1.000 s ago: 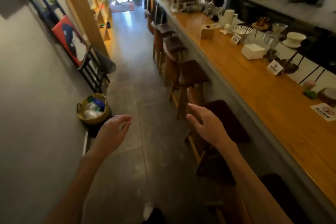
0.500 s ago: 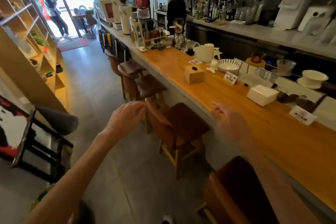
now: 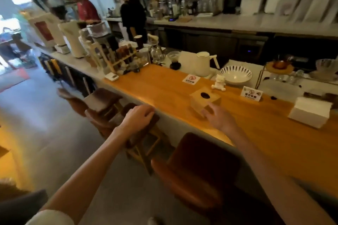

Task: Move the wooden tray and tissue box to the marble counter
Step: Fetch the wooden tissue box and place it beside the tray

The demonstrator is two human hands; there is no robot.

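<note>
My right hand (image 3: 217, 119) reaches the wooden tissue box (image 3: 204, 101), fingers spread, gripping nothing — looks light, rigid, smooth-sided — I'd clamp opposite walls, left hand (image 3: 138, 118) loosely curled.

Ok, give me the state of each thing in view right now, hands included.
Wooden tissue box: upright on the wooden counter, no tissue showing at its top hole.
Right hand: open, at the box's near corner, no grip yet.
Left hand: loosely curled, empty, at the counter's edge.
Striped bowl: upright, looks empty.
White kettle: upright, lid on.
</note>
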